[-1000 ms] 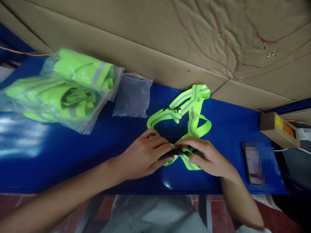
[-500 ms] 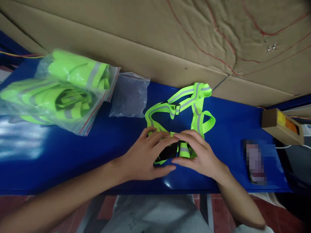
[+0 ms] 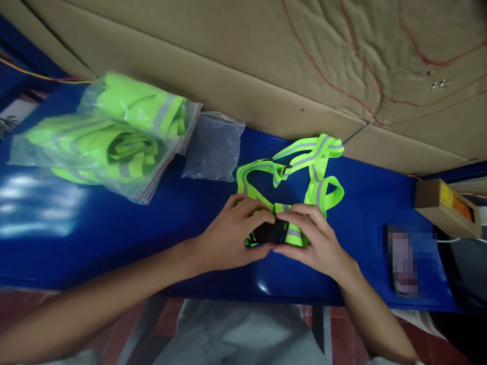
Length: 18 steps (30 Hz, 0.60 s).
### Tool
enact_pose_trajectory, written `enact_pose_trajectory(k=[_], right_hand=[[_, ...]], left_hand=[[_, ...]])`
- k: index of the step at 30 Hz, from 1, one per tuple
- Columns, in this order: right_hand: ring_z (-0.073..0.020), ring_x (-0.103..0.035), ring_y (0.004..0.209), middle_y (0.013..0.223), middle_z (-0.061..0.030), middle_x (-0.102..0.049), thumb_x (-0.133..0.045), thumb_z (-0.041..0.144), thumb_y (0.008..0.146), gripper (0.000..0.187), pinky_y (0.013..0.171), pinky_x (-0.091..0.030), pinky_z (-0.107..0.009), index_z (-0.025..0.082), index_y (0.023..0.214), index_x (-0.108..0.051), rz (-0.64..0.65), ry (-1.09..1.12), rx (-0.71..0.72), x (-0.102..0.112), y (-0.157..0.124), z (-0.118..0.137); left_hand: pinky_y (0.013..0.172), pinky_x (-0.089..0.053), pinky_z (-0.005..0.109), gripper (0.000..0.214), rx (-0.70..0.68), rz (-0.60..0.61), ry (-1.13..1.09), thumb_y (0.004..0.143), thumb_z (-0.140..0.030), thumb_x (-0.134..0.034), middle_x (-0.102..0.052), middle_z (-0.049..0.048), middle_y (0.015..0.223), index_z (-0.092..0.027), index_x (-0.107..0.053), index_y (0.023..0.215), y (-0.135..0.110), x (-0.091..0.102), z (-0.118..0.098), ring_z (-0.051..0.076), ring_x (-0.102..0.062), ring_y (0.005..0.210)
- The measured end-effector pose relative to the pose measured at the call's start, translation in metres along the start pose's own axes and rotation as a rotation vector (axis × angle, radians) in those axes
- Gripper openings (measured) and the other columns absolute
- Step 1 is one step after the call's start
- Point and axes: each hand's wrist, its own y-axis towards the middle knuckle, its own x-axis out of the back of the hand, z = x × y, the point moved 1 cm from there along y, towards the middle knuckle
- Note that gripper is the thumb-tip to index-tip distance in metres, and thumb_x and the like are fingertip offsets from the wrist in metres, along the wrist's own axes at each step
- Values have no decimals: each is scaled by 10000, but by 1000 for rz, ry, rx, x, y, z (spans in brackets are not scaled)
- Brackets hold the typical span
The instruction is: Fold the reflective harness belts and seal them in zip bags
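A neon-green reflective harness (image 3: 318,195) with grey stripes lies in loose loops on the blue table. At its near end is a dark, flat piece (image 3: 268,230), which I cannot identify more closely. My left hand (image 3: 241,230) grips this bunched end from the left, thumb at the near edge and fingers over the far side. From the right, my right hand (image 3: 312,235) grips the same end, its thumb and fingertips close to those of my left hand. Fingers partly cover the dark piece and the straps beneath.
Rolled green harnesses in clear zip bags (image 3: 114,147) lie at the left, beside a flat, clear zip bag (image 3: 215,147). A cardboard box (image 3: 445,205) and a blurred-out phone-like object (image 3: 403,263) are on the right. Brown cardboard (image 3: 228,61) lines the table's back edge.
My left thumb and fingers have closed in around the dark piece, and the thumbs now nearly meet at its near edge. The view has shifted slightly.
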Motion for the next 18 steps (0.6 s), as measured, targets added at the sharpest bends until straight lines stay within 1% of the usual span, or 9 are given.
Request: enact_pose_trajectory(k=[2,4,6,8,11,13,15,18], right_hand=[[-254,-591,1262,1319,-147,-527,-728,476,924,639,1095,-554,-385,180,1454,-528,88,-32,-11,-1,0,-2],[-259,-558,1320,1352,-158,-509,-690,447,960,638,1136,-525,-405,177,1500,-484,146,-48,-31,-1,1,-3],[-253,-540,1345,1363,-159,-503,-653,395,995,597,1150,-514,-407,188,1521,-461,159,-41,-42,-1,2,-3],[-259,-530,1359,1388,-160,-493,-648,390,1000,597,1145,-518,-419,209,1533,-451,157,-43,-39,-1,2,-3],[-296,-498,1400,1492,-170,-445,-665,432,985,661,1149,-513,-474,235,1567,-420,173,-89,-32,-2,1,-4],[-313,-492,1409,1523,-168,-439,-665,458,981,710,1151,-507,-504,248,1597,-379,203,-99,-24,-4,0,-4],[-301,-532,1371,1474,-157,-493,-651,452,992,711,1135,-522,-495,252,1608,-358,219,-62,-29,-5,0,-3],[-274,-588,1300,1382,-142,-549,-651,407,996,662,1088,-559,-445,247,1584,-393,189,26,-72,-5,0,-1]], left_hand=[[1015,-411,444,274,12,-21,-30,874,-340,-724,-688,59,1136,-217,-608,1090,0,0,2,240,-656,1084],[1004,-413,431,243,32,-26,-58,882,-344,-728,-694,49,1120,-218,-621,1060,0,0,3,231,-658,1072],[1008,-411,420,237,66,-7,-88,861,-308,-745,-695,41,1136,-219,-625,1046,1,1,4,226,-655,1091],[1015,-406,411,238,87,5,-103,835,-260,-752,-695,33,1150,-219,-623,1032,2,2,5,220,-652,1109],[1044,-388,415,227,55,10,-79,823,-228,-745,-702,20,1135,-218,-626,1015,1,3,4,209,-660,1095],[1062,-382,419,212,31,13,-52,823,-223,-741,-707,15,1116,-217,-629,1003,1,3,4,207,-666,1083],[1063,-389,418,202,19,13,-37,824,-223,-741,-710,14,1102,-217,-629,992,1,3,3,206,-671,1074],[1034,-418,406,217,16,9,-40,835,-243,-743,-714,20,1100,-216,-618,1010,3,5,2,205,-677,1069]])
